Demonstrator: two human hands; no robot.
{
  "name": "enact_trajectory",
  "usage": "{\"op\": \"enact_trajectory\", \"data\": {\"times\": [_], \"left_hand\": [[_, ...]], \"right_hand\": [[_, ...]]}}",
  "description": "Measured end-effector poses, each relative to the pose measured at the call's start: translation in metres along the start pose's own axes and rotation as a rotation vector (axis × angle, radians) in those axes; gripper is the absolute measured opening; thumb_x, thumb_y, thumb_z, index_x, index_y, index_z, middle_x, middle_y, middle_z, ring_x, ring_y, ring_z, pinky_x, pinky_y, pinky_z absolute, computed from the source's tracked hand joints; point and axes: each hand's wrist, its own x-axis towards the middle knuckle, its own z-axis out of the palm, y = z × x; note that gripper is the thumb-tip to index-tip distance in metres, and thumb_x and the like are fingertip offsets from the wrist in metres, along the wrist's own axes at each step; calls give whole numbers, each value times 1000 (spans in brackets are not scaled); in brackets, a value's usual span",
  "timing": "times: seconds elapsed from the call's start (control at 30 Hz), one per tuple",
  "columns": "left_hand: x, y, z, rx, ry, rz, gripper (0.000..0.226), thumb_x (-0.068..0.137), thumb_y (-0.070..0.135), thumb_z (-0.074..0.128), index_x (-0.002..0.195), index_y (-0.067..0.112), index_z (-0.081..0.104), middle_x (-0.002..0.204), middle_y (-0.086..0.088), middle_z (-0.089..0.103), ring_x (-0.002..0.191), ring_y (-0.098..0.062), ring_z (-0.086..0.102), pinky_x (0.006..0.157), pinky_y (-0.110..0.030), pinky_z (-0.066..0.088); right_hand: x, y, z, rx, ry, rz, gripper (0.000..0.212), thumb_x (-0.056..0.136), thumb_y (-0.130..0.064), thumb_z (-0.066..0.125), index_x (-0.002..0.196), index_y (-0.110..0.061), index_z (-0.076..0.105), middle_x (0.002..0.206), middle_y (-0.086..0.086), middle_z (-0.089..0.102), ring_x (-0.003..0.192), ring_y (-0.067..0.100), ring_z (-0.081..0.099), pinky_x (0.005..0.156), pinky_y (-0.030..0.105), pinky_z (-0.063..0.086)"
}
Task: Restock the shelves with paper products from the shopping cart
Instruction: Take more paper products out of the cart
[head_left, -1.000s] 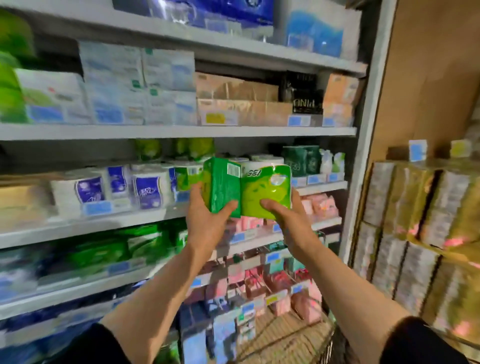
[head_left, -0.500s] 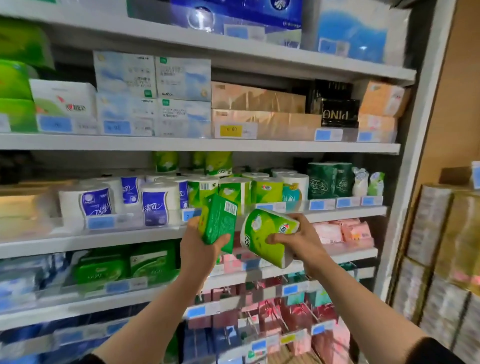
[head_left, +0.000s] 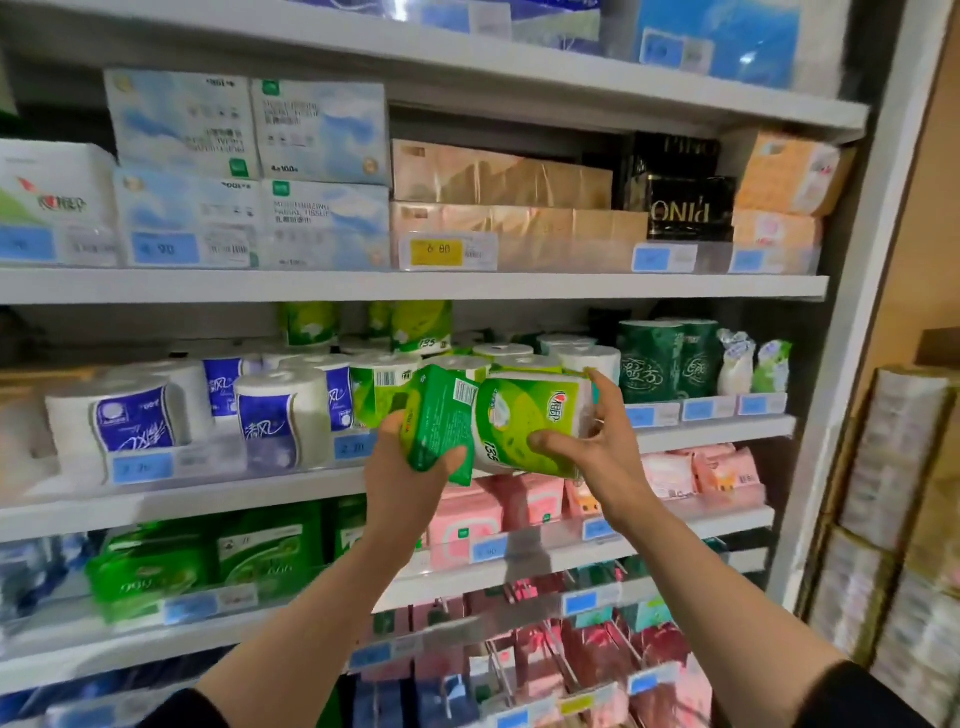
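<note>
My left hand (head_left: 402, 475) grips a small dark green tissue pack (head_left: 439, 421) from below, thumb across its front. My right hand (head_left: 589, 447) holds a light green wrapped toilet roll (head_left: 524, 421) lying on its side, thumb under it and fingers over its far end. Both items hang in front of the middle shelf (head_left: 208, 499), just before a row of matching green rolls (head_left: 382, 387). The shopping cart is out of view.
Blue-labelled white rolls (head_left: 135, 421) fill the shelf's left, dark green rolls (head_left: 667, 361) its right. Tissue boxes (head_left: 249, 166) sit on the shelf above, pink packs (head_left: 696, 473) and green packs (head_left: 156, 569) below. Stacked wrapped bundles (head_left: 893, 509) stand at the far right.
The roll has turned further onto its side and moved up toward the middle shelf with my right hand. My left hand rose with the green pack. The camera moved closer to the shelves.
</note>
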Motion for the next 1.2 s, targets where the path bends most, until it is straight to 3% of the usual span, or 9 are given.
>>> {"op": "enact_trajectory", "data": {"times": [0.1, 0.17, 0.3, 0.5, 0.7, 0.83, 0.93, 1.07, 1.2], "left_hand": [[17, 5, -4, -55, 1, 24, 50, 79, 12, 77, 118, 20, 47, 101, 6, 67, 90, -8, 65, 77, -27, 52], [27, 6, -6, -103, -1, 38, 50, 80, 11, 76, 120, 19, 47, 104, 4, 67, 93, -12, 66, 81, -30, 54], [43, 9, -7, -105, -21, 121, 57, 77, 10, 78, 124, 13, 46, 104, 2, 65, 93, -12, 65, 83, -30, 54], [50, -1, -7, -137, -11, 169, 53, 76, 4, 78, 116, 20, 48, 97, 13, 61, 77, 14, 61, 66, -7, 48], [62, -8, -10, -150, -20, 156, 50, 74, 6, 80, 108, 28, 50, 97, 12, 63, 82, 6, 63, 68, -13, 51], [64, -15, -9, -127, -43, 127, 53, 73, 11, 82, 110, 27, 49, 100, 12, 63, 93, -9, 64, 80, -30, 54], [64, -21, -11, -135, -55, 104, 53, 72, 10, 82, 111, 26, 50, 100, 11, 64, 94, -10, 64, 83, -34, 54], [64, -25, -17, -148, -60, 92, 53, 72, 9, 82, 112, 25, 50, 101, 12, 64, 95, -10, 64, 82, -30, 53], [67, -25, -30, -121, 14, 116, 54, 73, 11, 82, 112, 26, 49, 96, 15, 63, 88, -2, 62, 75, -21, 50]], "right_hand": [[9, -3, 7, -15, -26, -9, 75, 66, 4, 84, 122, -28, 47, 103, 4, 60, 92, 17, 66, 69, 30, 58], [16, -2, 11, -32, 10, -25, 73, 65, 1, 85, 122, -22, 46, 104, 6, 59, 96, 24, 63, 73, 36, 58], [37, -11, 16, -28, 187, -48, 80, 64, -5, 87, 126, -21, 39, 108, 1, 55, 98, 18, 61, 80, 36, 57], [51, -19, 7, -226, 336, -149, 90, 49, -37, 87, 126, -25, 43, 119, 4, 50, 106, 20, 55, 87, 34, 49], [61, -29, 7, -470, 277, -201, 96, 66, -25, 89, 147, -19, 37, 127, 3, 30, 110, 15, 37, 96, 23, 32], [68, -24, 22, -548, 304, -199, 97, 61, -20, 90, 141, -12, 37, 117, 0, 34, 120, 30, 43, 94, 28, 35], [75, -21, 30, -496, 336, -174, 112, 59, -22, 91, 148, -13, 25, 137, 9, 34, 129, 28, 37, 100, 34, 35], [75, -13, 37, -320, 390, -182, 119, 56, -17, 93, 151, -18, 20, 146, 6, 35, 133, 24, 38, 112, 44, 35], [64, -10, 39, -226, 378, -214, 115, 56, -17, 94, 148, -23, 26, 141, 2, 43, 128, 19, 45, 107, 49, 42]]}}
